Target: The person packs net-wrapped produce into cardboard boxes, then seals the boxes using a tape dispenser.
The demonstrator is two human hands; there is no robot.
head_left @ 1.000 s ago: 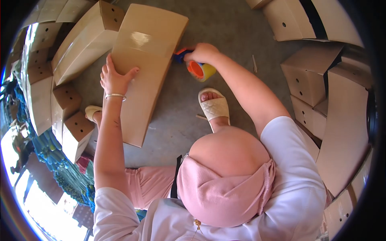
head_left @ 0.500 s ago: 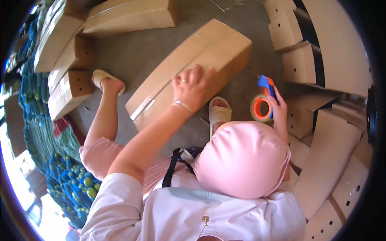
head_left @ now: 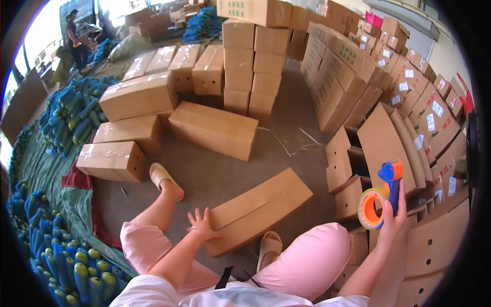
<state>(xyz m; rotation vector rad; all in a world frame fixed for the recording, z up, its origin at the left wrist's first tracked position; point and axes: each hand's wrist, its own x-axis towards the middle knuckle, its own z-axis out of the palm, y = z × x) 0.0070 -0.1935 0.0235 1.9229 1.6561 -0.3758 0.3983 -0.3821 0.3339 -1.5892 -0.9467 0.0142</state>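
Observation:
A long brown cardboard box (head_left: 261, 212) lies on the floor between my legs, a seam running along its top. My left hand (head_left: 203, 225) rests against the box's near left end with its fingers spread. Raised to the right, my right hand (head_left: 393, 220) grips a blue and orange tape dispenser (head_left: 391, 187). A roll of tape on an orange core sits in the dispenser, which is held apart from the box.
Another long box (head_left: 214, 130) lies ahead, beside stacked cartons (head_left: 253, 66). Open boxes (head_left: 343, 171) line the right side. Piles of netted green produce (head_left: 76, 110) lie on a green sheet (head_left: 76, 199) at left. A person (head_left: 75, 41) stands far back.
My view has tilted up. My left hand has shifted from the middle of the box top to its near left end. My right hand has lifted the tape dispenser.

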